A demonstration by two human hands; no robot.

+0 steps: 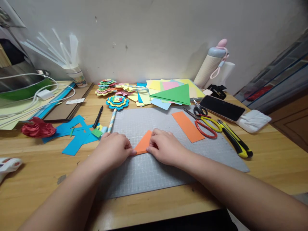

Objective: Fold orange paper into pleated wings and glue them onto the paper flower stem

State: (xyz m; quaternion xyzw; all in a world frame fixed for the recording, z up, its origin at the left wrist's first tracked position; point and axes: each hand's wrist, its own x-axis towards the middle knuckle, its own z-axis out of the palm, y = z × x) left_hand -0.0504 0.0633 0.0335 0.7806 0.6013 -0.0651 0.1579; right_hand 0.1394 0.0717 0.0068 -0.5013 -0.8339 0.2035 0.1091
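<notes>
A folded piece of orange paper (143, 143) lies on the grey cutting mat (149, 176), its upper edge slanting. My left hand (115, 147) is closed with its fingertips on the paper's lower left corner. On the right side of the same paper, my right hand (166, 147) is closed, thumb near the lower edge and fingers covering the upper right part. An orange paper strip (188, 126) rests farther right on the mat. Just beyond my left hand is a striped paper straw (112, 121) topped by a layered paper flower (117, 102).
Red-and-yellow scissors (205, 128), a utility knife (234, 138) and a phone (222, 107) lie to the right. Blue paper scraps (76, 141), a black pen (98, 116) and crumpled red paper (38, 127) are at left. Coloured sheets (173, 93) and a bottle (209, 65) stand behind.
</notes>
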